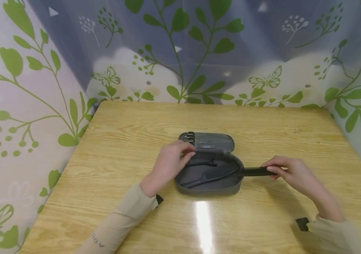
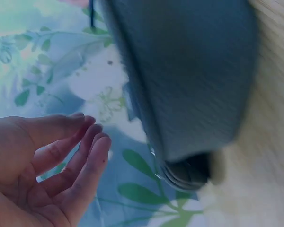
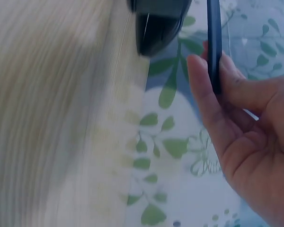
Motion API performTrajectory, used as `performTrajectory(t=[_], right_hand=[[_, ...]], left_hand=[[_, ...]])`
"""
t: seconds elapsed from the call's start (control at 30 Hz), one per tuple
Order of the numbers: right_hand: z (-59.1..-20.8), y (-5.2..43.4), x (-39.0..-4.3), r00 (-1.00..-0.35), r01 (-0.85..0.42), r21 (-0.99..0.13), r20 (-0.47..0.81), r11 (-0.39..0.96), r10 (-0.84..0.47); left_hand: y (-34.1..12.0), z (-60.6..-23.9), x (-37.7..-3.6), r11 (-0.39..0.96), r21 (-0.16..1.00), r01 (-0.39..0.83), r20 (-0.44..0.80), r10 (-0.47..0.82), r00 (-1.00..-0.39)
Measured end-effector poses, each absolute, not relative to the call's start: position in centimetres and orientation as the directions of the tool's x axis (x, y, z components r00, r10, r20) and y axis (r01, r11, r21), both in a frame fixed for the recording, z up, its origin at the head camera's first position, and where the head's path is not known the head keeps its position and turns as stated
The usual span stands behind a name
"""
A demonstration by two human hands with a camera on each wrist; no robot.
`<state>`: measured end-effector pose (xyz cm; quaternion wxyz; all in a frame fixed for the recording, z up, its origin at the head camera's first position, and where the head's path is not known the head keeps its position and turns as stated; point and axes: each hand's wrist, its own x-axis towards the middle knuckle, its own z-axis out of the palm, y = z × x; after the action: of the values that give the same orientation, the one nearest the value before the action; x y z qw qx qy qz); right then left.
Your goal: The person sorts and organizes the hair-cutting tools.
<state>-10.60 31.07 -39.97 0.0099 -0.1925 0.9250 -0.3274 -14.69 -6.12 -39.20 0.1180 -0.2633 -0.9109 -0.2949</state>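
Observation:
An unzipped grey case [image 1: 207, 191] lies on the table, its lid [image 1: 215, 140] folded back. A pocket in the lid holds small metal-handled tools [image 1: 190, 137]. Inside the case are a dark comb-like tool [image 1: 220, 173] and a smaller thin black piece [image 1: 201, 162]. My right hand [image 1: 289, 169] pinches one end of a flat black bar [image 1: 256, 171], whose other end reaches the case's right rim; its exact kind is unclear. Over the case's left side is my left hand [image 1: 172, 160], fingers loosely bent, with nothing between them in the left wrist view [image 2: 61, 165].
The wooden table [image 1: 120, 141] carries the case near its middle. Leaf-patterned cloth [image 1: 180, 53] rises behind the table and along both sides. Black straps [image 1: 302, 224] show at the wrists.

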Motion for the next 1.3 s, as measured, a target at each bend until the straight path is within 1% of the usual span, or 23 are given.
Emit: performTrajectory(t=[0.13, 0.23, 0.37, 0.47, 0.8, 0.97, 1.17, 1.3], right_hand=[[-39.9, 28.9, -11.2, -0.924, -0.357, -0.620, 0.124, 0.698, -0.362], [-40.0, 27.4, -11.5, -0.919, -0.371, -0.616, 0.138, 0.695, -0.369], [-40.2, 25.7, -11.8, -0.911, -0.392, -0.607, 0.148, 0.692, -0.385], [-40.2, 24.8, -12.0, -0.903, -0.412, -0.603, 0.169, 0.683, -0.396], [-40.6, 23.4, -12.1, -0.862, -0.507, -0.566, 0.317, 0.651, -0.396], [-40.8, 23.3, -12.1, -0.853, -0.522, -0.576, 0.363, 0.629, -0.376], [-40.7, 23.7, -12.0, -0.860, -0.496, -0.527, 0.411, 0.690, -0.303], [-40.9, 24.3, -11.9, -0.880, -0.452, -0.515, 0.391, 0.728, -0.269]], left_hand=[[-5.1, -38.7, -14.1, 0.650, 0.465, 0.601, 0.357, 0.484, -0.799], [-4.5, -39.0, -13.7, 0.622, 0.471, 0.626, 0.308, 0.549, -0.777], [-4.1, -39.4, -13.4, 0.601, 0.511, 0.615, 0.205, 0.609, -0.766], [-4.1, -39.6, -13.1, 0.599, 0.528, 0.603, 0.155, 0.629, -0.761], [-4.4, -39.6, -13.1, 0.589, 0.527, 0.613, 0.156, 0.641, -0.751], [-4.5, -39.6, -13.2, 0.597, 0.520, 0.611, 0.169, 0.629, -0.759], [-5.2, -39.4, -13.4, 0.636, 0.492, 0.595, 0.152, 0.610, -0.778], [-6.0, -39.4, -13.7, 0.667, 0.502, 0.551, 0.122, 0.576, -0.808]])
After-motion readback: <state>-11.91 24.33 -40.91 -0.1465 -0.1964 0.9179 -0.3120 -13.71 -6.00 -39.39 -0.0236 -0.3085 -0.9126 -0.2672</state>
